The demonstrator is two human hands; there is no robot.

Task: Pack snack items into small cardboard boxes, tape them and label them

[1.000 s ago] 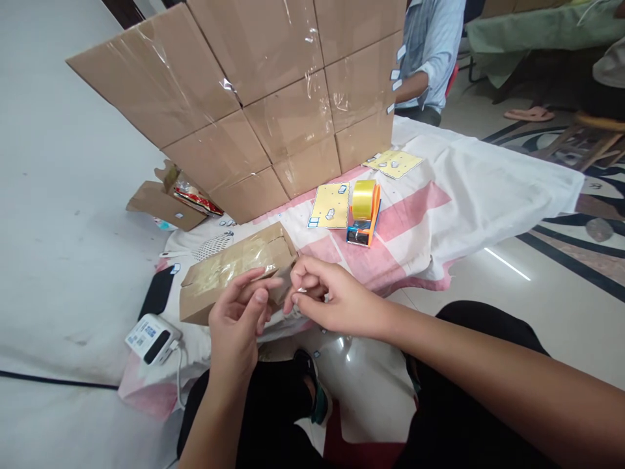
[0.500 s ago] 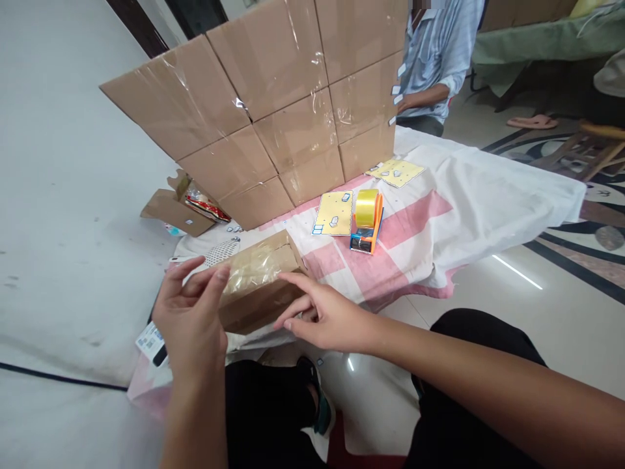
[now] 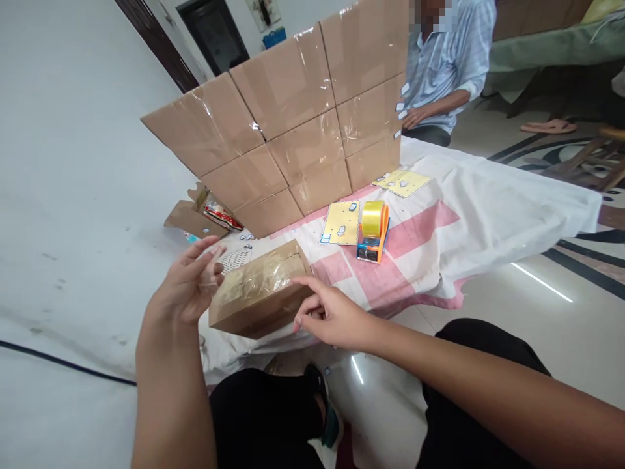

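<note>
My left hand [image 3: 188,286] has a loose, released grip, fingers spread and raised, fingertips at the left end of the small cardboard box [image 3: 261,290], maybe pinching clear tape there — hard to make out. My right hand [image 3: 327,316] is not clasping anything: index finger stretched out, touching the box's right near edge, other fingers curled under. Both forearms come in from the bottom of the view, the left rising steeply, the right crossing low from the right corner.

The box lies tilted on the near edge of the pink-and-white cloth [image 3: 439,215] spread on the floor, top wrapped in shiny tape.

Beyond it: tape dispenser [image 3: 374,228] with a yellow roll, just beside a yellow sticker sheet [image 3: 340,223]; second sheet [image 3: 403,183] further back. A wall of taped cartons [image 3: 293,137] stands behind. An open small carton [image 3: 195,218] with a red packet sits left of it. Another person in a striped shirt [image 3: 446,65] sits behind the wall, partly hidden by it. My legs are cut off at the bottom.
</note>
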